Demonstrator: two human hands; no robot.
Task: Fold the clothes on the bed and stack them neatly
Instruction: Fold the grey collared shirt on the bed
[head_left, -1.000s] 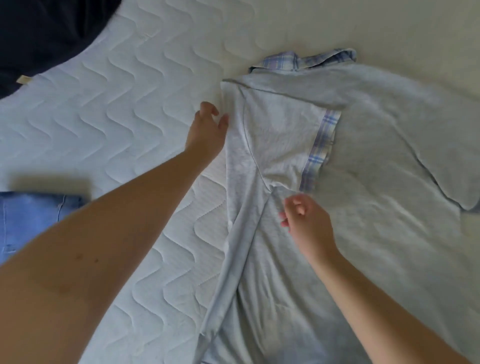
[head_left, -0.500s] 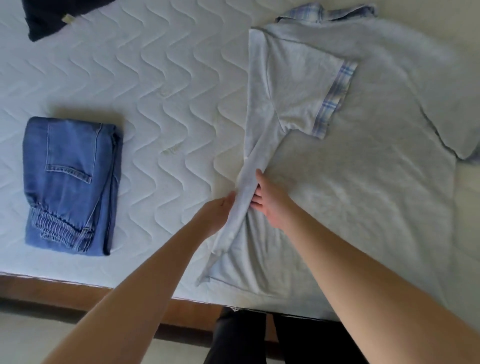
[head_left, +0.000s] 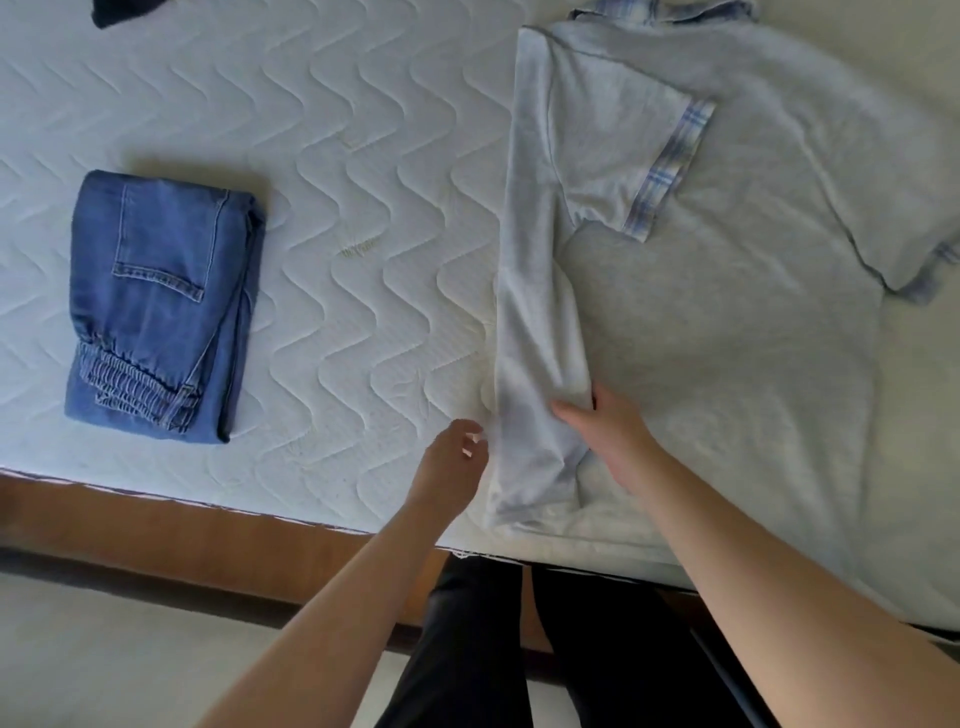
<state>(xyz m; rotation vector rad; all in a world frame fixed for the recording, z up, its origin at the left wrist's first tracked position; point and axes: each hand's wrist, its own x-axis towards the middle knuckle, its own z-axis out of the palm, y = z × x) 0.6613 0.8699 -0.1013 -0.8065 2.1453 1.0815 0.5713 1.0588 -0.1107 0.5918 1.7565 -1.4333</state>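
Lying flat on the white quilted mattress (head_left: 332, 171), the pale grey polo shirt with plaid-trimmed sleeves (head_left: 727, 332) has its left side folded inward. The right hand (head_left: 605, 436) pinches that fold; the left hand (head_left: 452, 467) hovers beside it, fingers loosely curled, holding nothing. Folded blue jeans (head_left: 161, 306) lie well apart.

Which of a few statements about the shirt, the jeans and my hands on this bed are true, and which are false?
1. The folded jeans lie on the mattress to the left of the grey shirt. True.
2. One side of the grey shirt is already folded inward, its sleeve lying across the body. True.
3. The right hand is lifted clear of the shirt. False: it rests on the shirt at the lower end of the folded strip.
4. The left hand grips the jeans. False: it is beside the shirt's folded edge, far from the jeans, holding nothing.
5. The shirt is stacked on the jeans. False: they lie apart.
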